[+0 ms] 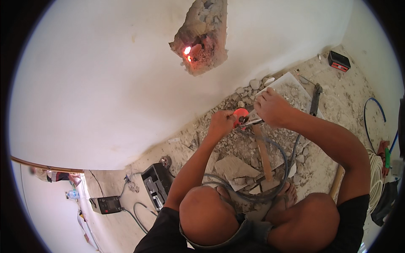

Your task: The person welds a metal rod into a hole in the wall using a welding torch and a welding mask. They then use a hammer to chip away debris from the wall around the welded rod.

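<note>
My left hand [221,124] pinches the edge of a round, bright orange-red piece [241,114], hollow-looking and cup-like. My right hand [272,107] is curled around a silver metal tool [253,121] that looks like pliers. The tool's tip meets the orange-red piece, and much of its handle is hidden by my fingers. Both hands are held above broken rubble. Below them lies a long wooden handle [263,155], its far end lost behind the tool. A dark grey hose or cable [276,145] loops beneath my hands.
A broken-out hole [202,42] in the white wall glows with red light. Rubble and a flat broken slab [236,168] cover the floor along it. A black open case [157,185] stands left; a black-red box [339,61] sits far right. Coiled pale cable [375,181] lies right.
</note>
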Tool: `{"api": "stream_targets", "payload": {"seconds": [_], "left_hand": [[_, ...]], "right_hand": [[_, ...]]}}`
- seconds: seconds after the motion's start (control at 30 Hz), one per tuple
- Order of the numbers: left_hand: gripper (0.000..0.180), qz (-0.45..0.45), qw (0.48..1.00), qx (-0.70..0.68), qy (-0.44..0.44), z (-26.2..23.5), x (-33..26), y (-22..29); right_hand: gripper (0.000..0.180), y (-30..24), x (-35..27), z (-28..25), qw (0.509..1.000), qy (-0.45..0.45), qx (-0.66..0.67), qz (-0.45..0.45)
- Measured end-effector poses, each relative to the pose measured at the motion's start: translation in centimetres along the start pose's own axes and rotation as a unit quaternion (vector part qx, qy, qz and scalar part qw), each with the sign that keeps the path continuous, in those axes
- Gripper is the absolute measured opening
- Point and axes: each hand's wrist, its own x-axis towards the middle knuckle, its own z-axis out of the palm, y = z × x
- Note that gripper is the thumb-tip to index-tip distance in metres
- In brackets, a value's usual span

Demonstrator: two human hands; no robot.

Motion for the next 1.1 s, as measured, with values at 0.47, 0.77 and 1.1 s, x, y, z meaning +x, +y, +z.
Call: {"api": "stream_targets", "payload": {"seconds": [0.47,0.77,1.1], "left_hand": [[0.019,0.053,0.995,0.062,0.063,-0.7,-1.3,1.9],[0.016,-0.118,0.950,-0.271,0.097,-2.5,-8.6,-4.1],[0.035,-0.359,0.647,-0.672,-0.028,-5.2,-15.5,-8.9]], "right_hand": [[0.048,1.8,-5.0,-7.3,0.982,-0.141,0.124,0.022],[0.077,9.3,-7.5,1.6,0.963,-0.090,0.065,0.244],[0.032,3.9,-19.5,-0.9,0.647,0.160,0.418,0.618]]}}
